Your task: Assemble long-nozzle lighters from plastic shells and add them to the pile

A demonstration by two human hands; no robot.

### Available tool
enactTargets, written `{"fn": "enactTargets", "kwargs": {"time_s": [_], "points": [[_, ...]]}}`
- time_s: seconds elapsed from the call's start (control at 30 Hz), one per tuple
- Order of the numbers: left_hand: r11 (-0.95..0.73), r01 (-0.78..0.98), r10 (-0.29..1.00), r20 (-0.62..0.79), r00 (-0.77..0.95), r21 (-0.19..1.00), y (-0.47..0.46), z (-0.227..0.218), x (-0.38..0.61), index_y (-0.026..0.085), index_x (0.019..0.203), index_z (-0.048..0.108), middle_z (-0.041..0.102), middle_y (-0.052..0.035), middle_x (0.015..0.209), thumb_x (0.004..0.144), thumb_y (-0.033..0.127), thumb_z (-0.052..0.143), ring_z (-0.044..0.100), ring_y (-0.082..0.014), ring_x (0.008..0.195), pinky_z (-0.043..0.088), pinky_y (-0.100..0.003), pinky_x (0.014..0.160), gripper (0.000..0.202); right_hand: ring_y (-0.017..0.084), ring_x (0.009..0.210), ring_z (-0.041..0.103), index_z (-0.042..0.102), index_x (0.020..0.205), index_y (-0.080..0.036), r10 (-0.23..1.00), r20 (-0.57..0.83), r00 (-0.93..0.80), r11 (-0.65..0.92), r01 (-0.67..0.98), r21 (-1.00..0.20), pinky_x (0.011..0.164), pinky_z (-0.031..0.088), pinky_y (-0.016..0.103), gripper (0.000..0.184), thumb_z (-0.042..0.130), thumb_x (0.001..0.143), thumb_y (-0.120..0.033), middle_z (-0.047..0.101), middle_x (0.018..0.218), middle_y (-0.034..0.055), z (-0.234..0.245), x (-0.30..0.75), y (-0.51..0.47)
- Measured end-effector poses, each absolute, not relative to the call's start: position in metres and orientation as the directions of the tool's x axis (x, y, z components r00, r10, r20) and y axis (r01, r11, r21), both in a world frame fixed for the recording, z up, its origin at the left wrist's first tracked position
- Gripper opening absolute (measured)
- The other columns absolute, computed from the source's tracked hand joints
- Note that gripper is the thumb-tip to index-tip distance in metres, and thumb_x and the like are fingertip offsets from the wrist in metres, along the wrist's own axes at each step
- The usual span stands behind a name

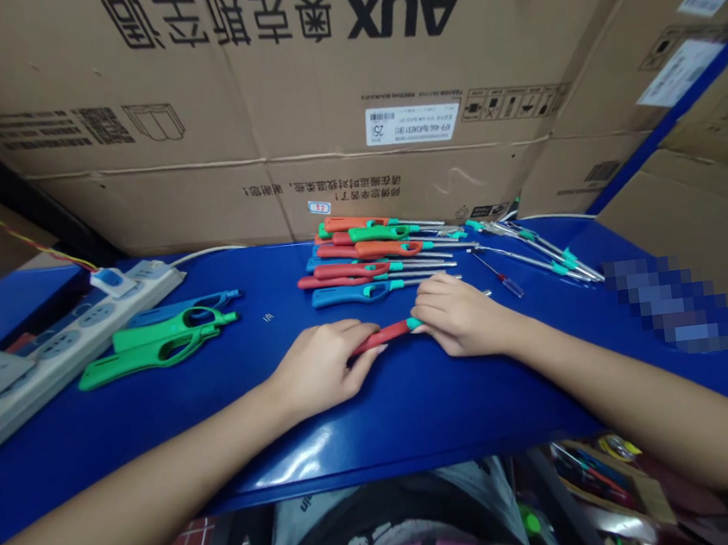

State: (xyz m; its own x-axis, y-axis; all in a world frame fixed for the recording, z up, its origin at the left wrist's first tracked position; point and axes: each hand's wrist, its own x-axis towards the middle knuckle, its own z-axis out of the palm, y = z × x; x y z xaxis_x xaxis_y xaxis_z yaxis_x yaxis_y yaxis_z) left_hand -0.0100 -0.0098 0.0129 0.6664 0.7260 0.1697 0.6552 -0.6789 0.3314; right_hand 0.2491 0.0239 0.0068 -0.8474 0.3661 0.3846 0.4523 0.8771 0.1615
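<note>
Between my hands, just above the blue table, is a red long-nosed gas lighter (387, 335) with a teal collar. My left hand (325, 365) is closed round its red handle. My right hand (458, 313) grips the other end, at the collar and metal tube; the tube's tip pokes out past the fingers. Just beyond my hands lies a pile of lighters (346, 293) in red, orange, green and blue, their metal tubes toward the right. A small screwdriver (509, 284) with a clear purplish handle lies right of the pile.
At left, green and blue lighter handles (152, 357) without tubes lie beside a white power strip (81, 337). Loose metal tubes with teal collars (548, 253) are at the back right. Tiny pins (268, 317) lie left of centre. A cardboard wall (246, 137) closes the back.
</note>
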Motion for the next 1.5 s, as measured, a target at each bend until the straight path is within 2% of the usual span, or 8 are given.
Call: {"fn": "enactTargets", "kwargs": {"time_s": [0.17,0.47,0.63,0.87,0.93,1.0,1.13,1.5], "points": [[-0.659,0.734,0.752,0.108,0.650,0.166,-0.011,0.017,-0.005,0.022,0.126,0.064,0.067,-0.0084,0.110,0.101,0.041,0.047,0.071,-0.0246,0.087,0.056,-0.035,0.072,0.035,0.021,0.081,0.058,0.066,0.086,-0.015,0.540,0.179,-0.823,0.824,0.560,0.091,0.077,0.038,0.034,0.022,0.053,0.099,-0.027,0.067,0.083,0.0079,0.014,0.249,0.023],[-0.686,0.697,0.724,0.106,0.681,0.206,-0.006,0.015,-0.018,0.019,0.132,0.059,0.062,-0.0100,0.114,0.100,0.030,0.052,0.061,-0.0262,0.109,0.055,-0.039,0.091,0.035,0.020,0.083,0.065,0.066,0.101,-0.020,0.806,-0.085,-0.586,0.569,0.807,-0.159,0.071,0.046,0.030,0.020,0.063,0.092,-0.037,0.070,0.097,0.0072,0.048,0.305,0.033],[-0.696,0.653,0.709,0.139,0.692,0.299,-0.007,0.011,-0.018,0.017,0.132,0.058,0.060,-0.0109,0.116,0.099,0.029,0.053,0.059,-0.0257,0.110,0.052,-0.040,0.097,0.036,0.031,0.083,0.069,0.066,0.101,-0.011,0.979,-0.199,0.054,-0.008,0.974,0.227,0.066,0.048,0.037,0.026,0.056,0.092,-0.033,0.070,0.098,0.0216,0.039,0.343,0.045],[-0.711,0.625,0.693,0.167,0.702,0.324,-0.010,0.010,-0.016,0.016,0.129,0.060,0.062,-0.0115,0.114,0.099,0.022,0.051,0.060,-0.0247,0.107,0.052,-0.039,0.096,0.032,0.032,0.070,0.069,0.067,0.081,-0.013,0.982,-0.168,0.086,-0.044,0.970,0.238,0.056,0.044,0.038,0.013,0.061,0.087,-0.023,0.072,0.086,0.0235,0.071,0.350,0.033],[-0.709,0.618,0.691,0.161,0.705,0.338,-0.011,0.011,-0.015,0.014,0.129,0.060,0.062,-0.0121,0.114,0.099,0.022,0.052,0.060,-0.0250,0.107,0.052,-0.039,0.097,0.032,0.028,0.073,0.069,0.067,0.085,-0.017,0.998,-0.065,-0.025,0.034,0.989,0.146,0.061,0.047,0.037,0.010,0.061,0.088,-0.025,0.073,0.088,0.0184,0.087,0.336,0.030],[-0.711,0.608,0.684,0.152,0.713,0.353,-0.013,0.012,-0.014,0.013,0.128,0.061,0.063,-0.0126,0.113,0.099,0.022,0.053,0.060,-0.0254,0.108,0.052,-0.039,0.097,0.031,0.024,0.066,0.067,0.067,0.088,-0.019,0.970,0.185,-0.161,0.202,0.952,-0.231,0.063,0.049,0.037,0.013,0.066,0.086,-0.032,0.072,0.076,0.0112,0.091,0.307,0.030],[-0.723,0.595,0.672,0.158,0.723,0.353,-0.018,0.013,-0.010,0.013,0.123,0.065,0.066,-0.0126,0.109,0.100,0.024,0.054,0.061,-0.0253,0.105,0.053,-0.039,0.094,0.028,0.017,0.054,0.064,0.066,0.089,-0.019,0.958,0.249,-0.141,0.284,0.378,-0.881,0.051,0.052,0.032,0.035,0.073,0.077,-0.052,0.072,0.076,0.0064,0.060,0.220,0.032],[-0.753,0.547,0.639,0.207,0.741,0.366,-0.020,0.013,-0.009,0.014,0.118,0.066,0.066,-0.0144,0.120,0.094,0.021,0.061,0.060,-0.0271,0.117,0.047,-0.042,0.108,0.025,0.019,0.066,0.068,0.072,0.092,-0.018,0.935,0.231,-0.267,0.301,0.257,-0.919,0.060,0.056,0.033,0.023,0.072,0.082,-0.038,0.077,0.086,0.0071,-0.008,0.131,0.052]]}}
